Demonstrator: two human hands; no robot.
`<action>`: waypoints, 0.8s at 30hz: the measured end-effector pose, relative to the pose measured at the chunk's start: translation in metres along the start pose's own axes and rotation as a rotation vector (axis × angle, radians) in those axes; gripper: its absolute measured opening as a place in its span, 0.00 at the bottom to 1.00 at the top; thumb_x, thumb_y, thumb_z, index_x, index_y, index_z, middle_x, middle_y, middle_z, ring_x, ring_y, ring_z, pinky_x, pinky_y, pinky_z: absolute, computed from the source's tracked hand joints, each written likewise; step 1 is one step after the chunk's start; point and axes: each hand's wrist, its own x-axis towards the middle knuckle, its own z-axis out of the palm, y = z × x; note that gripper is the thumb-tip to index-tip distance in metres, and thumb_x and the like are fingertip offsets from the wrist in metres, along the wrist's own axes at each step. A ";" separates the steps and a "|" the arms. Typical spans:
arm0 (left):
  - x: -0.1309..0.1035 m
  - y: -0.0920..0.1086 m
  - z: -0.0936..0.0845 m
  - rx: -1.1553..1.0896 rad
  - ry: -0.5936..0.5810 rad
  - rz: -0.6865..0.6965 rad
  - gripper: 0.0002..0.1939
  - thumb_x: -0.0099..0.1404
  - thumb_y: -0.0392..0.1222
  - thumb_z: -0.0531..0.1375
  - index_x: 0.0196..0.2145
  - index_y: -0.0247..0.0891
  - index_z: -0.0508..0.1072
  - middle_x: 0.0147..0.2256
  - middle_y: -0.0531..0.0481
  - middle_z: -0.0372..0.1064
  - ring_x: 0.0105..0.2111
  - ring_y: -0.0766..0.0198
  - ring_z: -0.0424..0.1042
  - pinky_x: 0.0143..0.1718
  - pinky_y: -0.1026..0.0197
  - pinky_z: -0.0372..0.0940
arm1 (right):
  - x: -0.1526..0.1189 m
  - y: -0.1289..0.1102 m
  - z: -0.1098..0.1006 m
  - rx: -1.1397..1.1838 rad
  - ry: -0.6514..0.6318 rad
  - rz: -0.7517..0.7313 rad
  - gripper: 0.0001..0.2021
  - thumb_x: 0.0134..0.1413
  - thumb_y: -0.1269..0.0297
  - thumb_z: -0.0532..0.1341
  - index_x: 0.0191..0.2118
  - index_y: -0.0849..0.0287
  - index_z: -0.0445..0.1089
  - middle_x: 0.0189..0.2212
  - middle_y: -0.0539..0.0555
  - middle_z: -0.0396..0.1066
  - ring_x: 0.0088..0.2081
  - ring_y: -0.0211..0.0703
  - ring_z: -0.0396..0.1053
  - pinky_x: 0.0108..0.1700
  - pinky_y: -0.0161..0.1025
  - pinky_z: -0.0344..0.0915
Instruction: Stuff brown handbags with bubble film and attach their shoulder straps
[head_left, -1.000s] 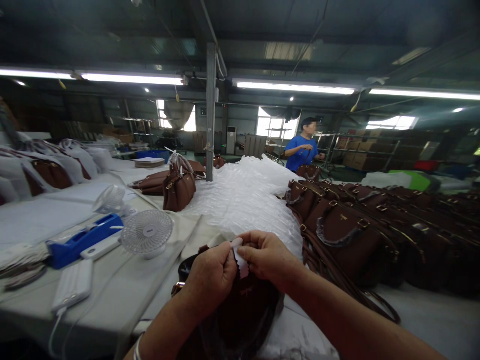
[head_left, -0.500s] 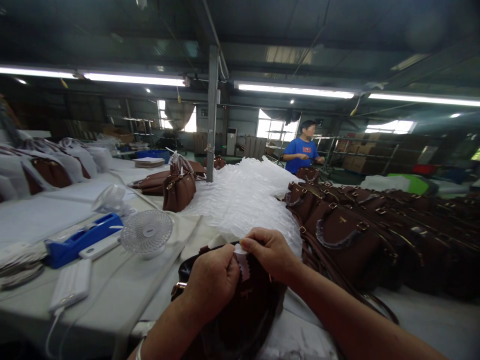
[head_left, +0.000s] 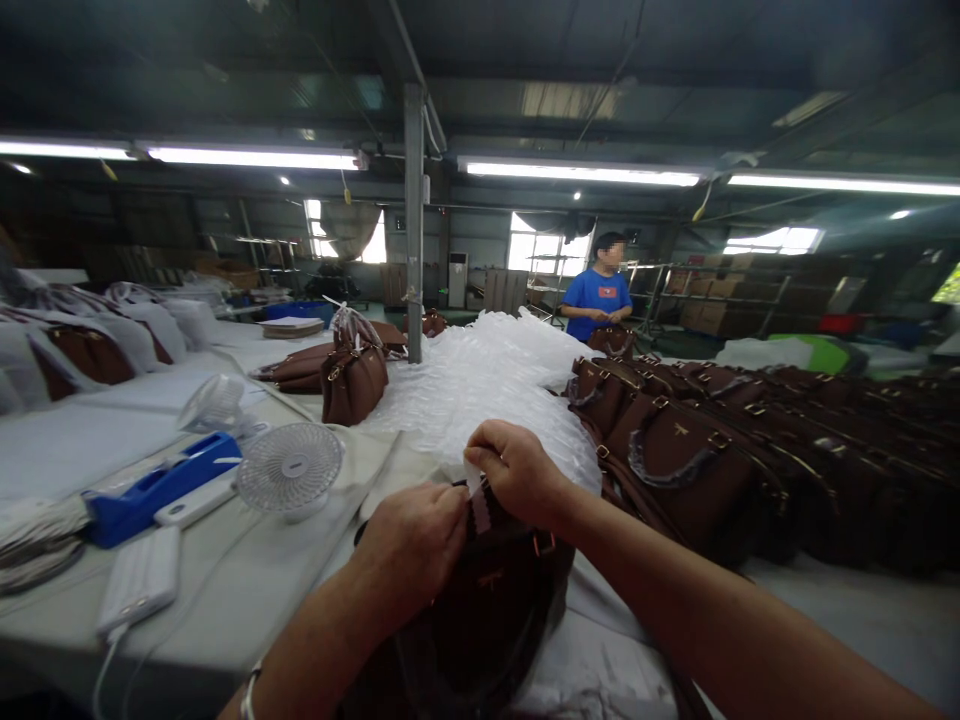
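Dark-brown handbag [head_left: 487, 605] sits upright between the hands at the table's near edge. The right hand [head_left: 517, 472] has its fingertips clamped on the upper end of a pale zigzag-edged strip [head_left: 481, 515]; the left hand [head_left: 412, 545] curls at the bag's top, its grip hidden. The job seems midway: strip down against the bag, upper end still pinched. The bag's contents can't be seen; at left, handbags [head_left: 91, 352] stand in white covers.

A white fan [head_left: 289, 465] stands on the table [head_left: 206, 610], near a white block [head_left: 142, 578] with a cord [head_left: 106, 662]. Beyond, a grey post [head_left: 414, 230] rises. At the back, 1 person [head_left: 595, 296] in blue stands left of stacked boxes [head_left: 716, 305]; lit tubes [head_left: 585, 173] hang overhead, and windows [head_left: 525, 245] glow behind.
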 end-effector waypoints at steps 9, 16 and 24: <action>0.005 0.007 0.000 -0.369 0.066 -0.018 0.09 0.71 0.33 0.56 0.40 0.40 0.76 0.37 0.49 0.71 0.37 0.62 0.71 0.38 0.61 0.64 | -0.006 -0.011 0.004 -0.026 -0.072 0.073 0.06 0.62 0.68 0.59 0.33 0.58 0.69 0.25 0.49 0.69 0.28 0.38 0.63 0.31 0.35 0.55; 0.008 0.001 -0.004 -0.367 -0.076 0.043 0.10 0.72 0.34 0.55 0.42 0.40 0.76 0.38 0.48 0.73 0.37 0.60 0.72 0.39 0.59 0.65 | -0.012 0.003 0.006 0.019 0.035 0.079 0.06 0.62 0.67 0.58 0.32 0.58 0.69 0.25 0.49 0.68 0.27 0.39 0.63 0.32 0.35 0.56; 0.011 0.000 0.003 -0.306 0.027 -0.032 0.09 0.72 0.34 0.55 0.42 0.39 0.75 0.37 0.48 0.71 0.37 0.60 0.71 0.39 0.58 0.65 | -0.017 0.007 0.001 0.068 0.020 0.046 0.06 0.62 0.67 0.59 0.33 0.58 0.69 0.25 0.48 0.68 0.29 0.38 0.64 0.33 0.35 0.56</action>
